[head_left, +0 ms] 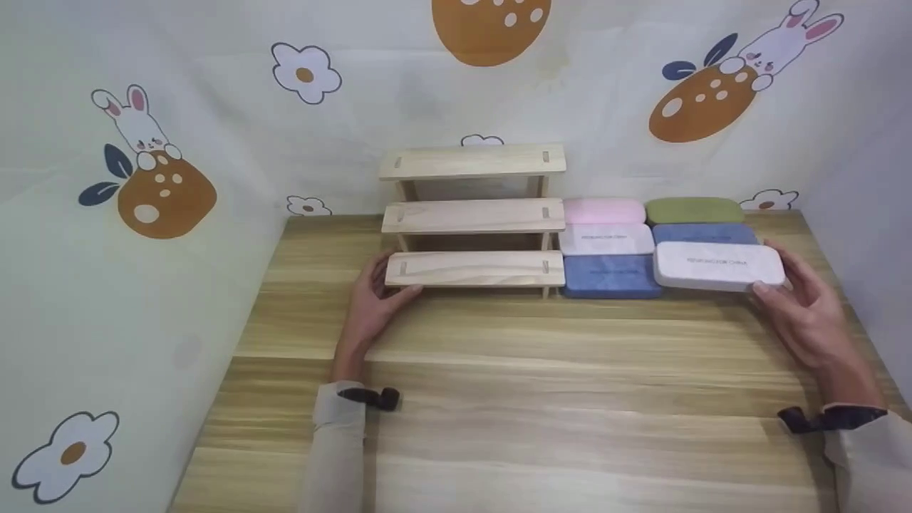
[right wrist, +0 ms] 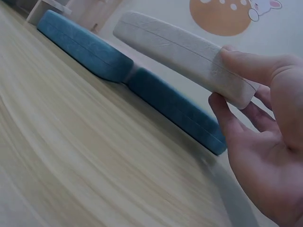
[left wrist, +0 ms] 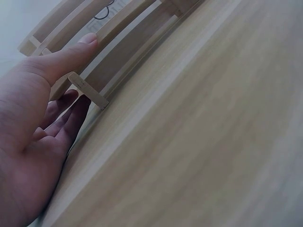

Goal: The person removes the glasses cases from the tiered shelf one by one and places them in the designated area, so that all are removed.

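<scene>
A three-tier wooden rack [head_left: 473,216] stands at the back of the table. My left hand [head_left: 374,299] holds the left end of its lowest shelf [head_left: 474,271], thumb over the front edge and fingers behind, as the left wrist view shows. My right hand [head_left: 812,310] pinches the right end of a white glasses case [head_left: 718,266] with lettering on its lid. In the right wrist view this white case [right wrist: 180,54] is raised off the table, with a blue case [right wrist: 175,109] lower behind it. In the head view it partly covers another blue case [head_left: 705,233].
Against the rack's right side lie a pink case [head_left: 604,211], a white case [head_left: 605,240] and a blue case [head_left: 611,276], back to front. A green case [head_left: 695,211] lies at the back right. Cloth printed with rabbits and flowers [head_left: 306,73] surrounds the wooden table [head_left: 499,399].
</scene>
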Available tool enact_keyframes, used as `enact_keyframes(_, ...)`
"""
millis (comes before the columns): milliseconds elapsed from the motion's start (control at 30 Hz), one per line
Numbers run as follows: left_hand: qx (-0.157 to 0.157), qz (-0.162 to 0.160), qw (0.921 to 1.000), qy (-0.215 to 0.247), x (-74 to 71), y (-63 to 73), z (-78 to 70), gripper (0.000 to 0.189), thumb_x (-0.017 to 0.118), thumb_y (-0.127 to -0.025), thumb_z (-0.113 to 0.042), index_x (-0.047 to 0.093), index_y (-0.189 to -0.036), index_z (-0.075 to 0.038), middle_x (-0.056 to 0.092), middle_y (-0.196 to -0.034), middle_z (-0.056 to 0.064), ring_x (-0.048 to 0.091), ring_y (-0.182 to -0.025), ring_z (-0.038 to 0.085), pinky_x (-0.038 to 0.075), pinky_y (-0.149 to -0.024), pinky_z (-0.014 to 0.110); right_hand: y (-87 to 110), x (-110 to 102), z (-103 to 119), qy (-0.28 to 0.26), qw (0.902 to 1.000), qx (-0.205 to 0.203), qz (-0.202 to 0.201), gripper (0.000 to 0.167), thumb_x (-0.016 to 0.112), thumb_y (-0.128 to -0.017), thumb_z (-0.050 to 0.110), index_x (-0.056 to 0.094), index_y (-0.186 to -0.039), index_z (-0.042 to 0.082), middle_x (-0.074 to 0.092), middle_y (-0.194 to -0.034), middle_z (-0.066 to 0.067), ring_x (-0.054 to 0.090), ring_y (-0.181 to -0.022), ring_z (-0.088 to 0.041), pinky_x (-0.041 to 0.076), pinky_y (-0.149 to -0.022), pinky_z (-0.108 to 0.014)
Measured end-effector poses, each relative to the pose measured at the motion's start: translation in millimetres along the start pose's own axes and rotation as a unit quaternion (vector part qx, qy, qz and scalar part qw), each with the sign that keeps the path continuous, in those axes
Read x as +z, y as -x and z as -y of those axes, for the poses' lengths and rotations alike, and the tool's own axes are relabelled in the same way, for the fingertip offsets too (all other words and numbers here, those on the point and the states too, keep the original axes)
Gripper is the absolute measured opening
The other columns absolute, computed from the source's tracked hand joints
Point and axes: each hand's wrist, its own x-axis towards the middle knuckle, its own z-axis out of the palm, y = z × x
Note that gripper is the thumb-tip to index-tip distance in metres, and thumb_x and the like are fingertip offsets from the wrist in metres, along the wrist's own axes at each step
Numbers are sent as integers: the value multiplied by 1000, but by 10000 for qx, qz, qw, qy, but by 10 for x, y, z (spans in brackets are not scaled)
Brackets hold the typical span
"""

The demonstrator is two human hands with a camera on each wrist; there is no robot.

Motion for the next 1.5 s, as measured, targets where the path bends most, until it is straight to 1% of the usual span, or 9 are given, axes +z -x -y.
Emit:
enact_keyframes(200,19,-10,10000,-32,3,5,1,95,97,-84,-26,45,-161,-5,54,-163,12,49,-154,25,40,-132,40,12,-101,32,154,9998,89,-81,75,46,-96,-32,33,-165,-6,47,-164,-9,63,-138,-13,59,-106,-25)
enact_keyframes(500,31,19,10000,23,-9,9,15,97,97,-83,-24,44,-161,-4,55,-162,11,50,-153,24,40,-132,41,30,-220,55,-63,9997,231,-82,75,45,-97,-31,34,-166,-2,43,-162,-7,63,-137,-11,58,-107,-25)
enact_keyframes(800,50,22,10000,49,-6,18,33,95,97,-84,-24,45,-160,-5,56,-161,10,52,-152,25,41,-131,43,58,-270,42,821,9957,421,-12,78,51,-98,-28,33,-168,0,30,-172,-11,52,-143,-3,51,-112,-16)
enact_keyframes(1000,-41,-2,10000,-34,-7,21,11,95,97,-84,-25,45,-161,-5,56,-161,11,52,-152,24,42,-130,44,47,-257,38,1203,9906,631,-156,79,56,-99,-23,30,-169,1,24,-177,-15,53,-142,4,47,-114,-12)
enact_keyframes(1067,-67,-19,9999,-83,-10,24,4,95,97,-84,-26,45,-161,-6,56,-161,10,51,-153,24,41,-130,44,40,-251,43,1416,9868,742,-252,78,60,-100,-20,30,-169,1,26,-179,-13,54,-140,7,46,-114,-10)
enact_keyframes(1133,-62,-24,9999,-111,-13,25,-2,95,97,-84,-26,45,-161,-6,56,-162,10,50,-154,24,40,-131,44,39,-249,51,1829,9783,914,-329,79,65,-101,-13,30,-169,4,26,-180,-11,52,-141,9,45,-111,-6)
enact_keyframes(1300,-42,-21,10000,-78,-11,21,-8,95,97,-84,-25,45,-161,-6,56,-162,11,50,-153,24,40,-131,43,31,-234,77,2934,9470,1252,-387,81,71,-104,4,27,-172,9,18,-182,-14,34,-161,-4,41,-109,0)
enact_keyframes(1400,-33,-12,10000,-57,-10,17,-13,96,97,-84,-25,44,-161,-5,56,-161,11,51,-152,24,41,-131,43,14,-216,72,3346,9344,1177,-324,80,70,-105,5,26,-171,5,16,-181,-18,24,-167,-11,37,-116,-2)
enact_keyframes(1500,-29,9,10000,-5,-7,11,-14,96,97,-84,-24,43,-161,-4,56,-162,12,51,-153,25,40,-132,42,6,-200,53,3656,9252,986,-254,76,69,-105,5,29,-170,2,20,-180,-19,26,-166,-10,34,-120,-3)
